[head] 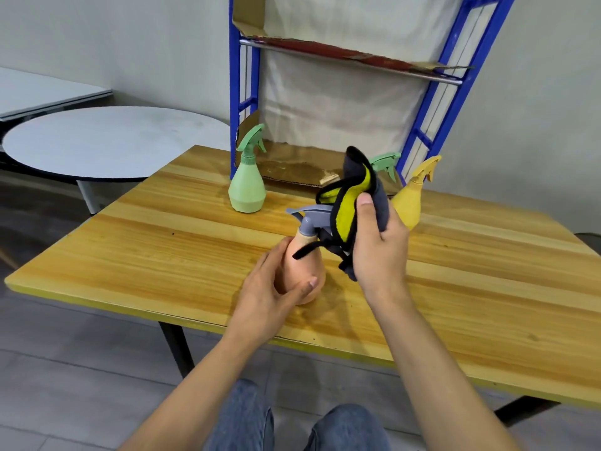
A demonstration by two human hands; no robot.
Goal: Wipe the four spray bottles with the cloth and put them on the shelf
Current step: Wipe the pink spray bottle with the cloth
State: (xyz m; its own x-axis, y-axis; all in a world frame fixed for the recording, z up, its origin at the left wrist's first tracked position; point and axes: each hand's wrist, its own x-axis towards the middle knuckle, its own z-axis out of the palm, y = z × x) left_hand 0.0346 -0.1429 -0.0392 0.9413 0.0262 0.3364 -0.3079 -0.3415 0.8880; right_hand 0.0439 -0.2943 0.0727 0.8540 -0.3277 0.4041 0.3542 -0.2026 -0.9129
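My left hand (273,294) grips the body of a peach spray bottle (304,265) with a grey trigger head, standing on the wooden table (162,242). My right hand (379,242) holds a grey and yellow cloth (349,203) against the bottle's head and neck. A light green spray bottle (247,180) stands farther back on the left. A yellow spray bottle (411,200) stands behind my right hand. Only the green trigger head of another bottle (387,162) shows past the cloth. The blue-framed shelf (455,83) rises at the table's far edge.
Cardboard sheets (292,167) line the shelf's levels, with a pale cloth backing behind them. A round grey table (107,141) stands to the left, beyond the wooden table. My knees in jeans (247,421) show below the near edge.
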